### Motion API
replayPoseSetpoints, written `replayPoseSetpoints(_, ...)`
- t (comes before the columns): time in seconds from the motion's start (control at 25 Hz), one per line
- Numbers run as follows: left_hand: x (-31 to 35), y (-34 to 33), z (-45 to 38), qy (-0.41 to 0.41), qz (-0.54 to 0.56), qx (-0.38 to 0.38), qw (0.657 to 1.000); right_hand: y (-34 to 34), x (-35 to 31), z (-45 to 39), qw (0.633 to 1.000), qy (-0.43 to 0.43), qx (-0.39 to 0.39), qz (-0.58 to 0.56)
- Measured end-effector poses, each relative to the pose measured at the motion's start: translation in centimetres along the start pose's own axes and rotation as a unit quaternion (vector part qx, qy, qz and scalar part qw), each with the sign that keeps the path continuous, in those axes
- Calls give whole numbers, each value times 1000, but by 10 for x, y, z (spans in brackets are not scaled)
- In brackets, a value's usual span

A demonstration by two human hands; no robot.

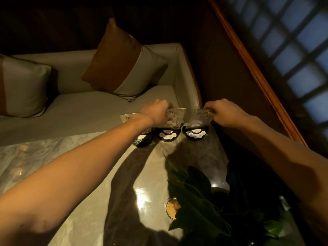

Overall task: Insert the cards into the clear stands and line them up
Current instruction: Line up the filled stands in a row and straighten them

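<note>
Three clear stands with cards stand in a row at the far edge of the marble table (74, 167). My left hand (157, 112) grips the top left of the middle stand (175, 118), whose dark base (167, 135) rests on the table. My right hand (225, 112) pinches the upper right corner of the right stand (198, 118), which leans a little to the left over its dark base (195, 133). The left stand (126, 118) is mostly hidden behind my left wrist; part of its base (143, 140) shows below the arm.
A leafy plant (200, 197) in a pot fills the near right of the table. Behind the table runs a pale sofa (88, 107) with two cushions (124, 63). A wooden frame (252, 68) and a lattice window stand to the right.
</note>
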State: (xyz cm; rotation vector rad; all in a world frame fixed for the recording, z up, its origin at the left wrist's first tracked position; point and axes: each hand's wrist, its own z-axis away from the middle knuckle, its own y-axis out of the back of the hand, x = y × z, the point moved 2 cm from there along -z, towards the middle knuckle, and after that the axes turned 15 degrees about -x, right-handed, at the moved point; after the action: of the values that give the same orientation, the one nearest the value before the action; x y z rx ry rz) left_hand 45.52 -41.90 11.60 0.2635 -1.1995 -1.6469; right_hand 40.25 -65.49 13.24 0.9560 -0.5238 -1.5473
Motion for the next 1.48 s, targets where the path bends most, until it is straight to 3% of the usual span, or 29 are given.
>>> replayPoseSetpoints(0.2, -27, 17, 43, 12, 54, 22, 998, 0, -8, 6, 996, -63, -19, 51)
replayPoseSetpoints(0.28, -53, 28, 84, 12, 95, 54, 994, 4, -23, 12, 991, -84, 3, 104)
replayPoseSetpoints(0.4, -101, 32, 167, 34, 132, 74, 988, 14, -71, 28, 993, -73, 33, 86)
replayPoseSetpoints(0.64, -180, -17, 352, 103, 198, 132, 966, -2, -243, 52, 986, 71, 126, 87)
replayPoseSetpoints(0.84, -219, -81, 476, 143, 269, 186, 934, -82, -399, 82, 983, 169, 65, 36)
replayPoseSetpoints(0.96, -229, -125, 533, 139, 315, 172, 923, -145, -466, 98, 976, 218, -1, 1)
replayPoseSetpoints(1.08, -237, -164, 576, 121, 374, 121, 911, -200, -510, 99, 971, 237, -38, -6)
replayPoseSetpoints(1.24, -248, -205, 603, 121, 370, 80, 918, -247, -545, 90, 971, 234, -55, -1)
replayPoseSetpoints(1.48, -256, -235, 599, 127, 389, 121, 904, -265, -557, 72, 975, 219, -13, 26)
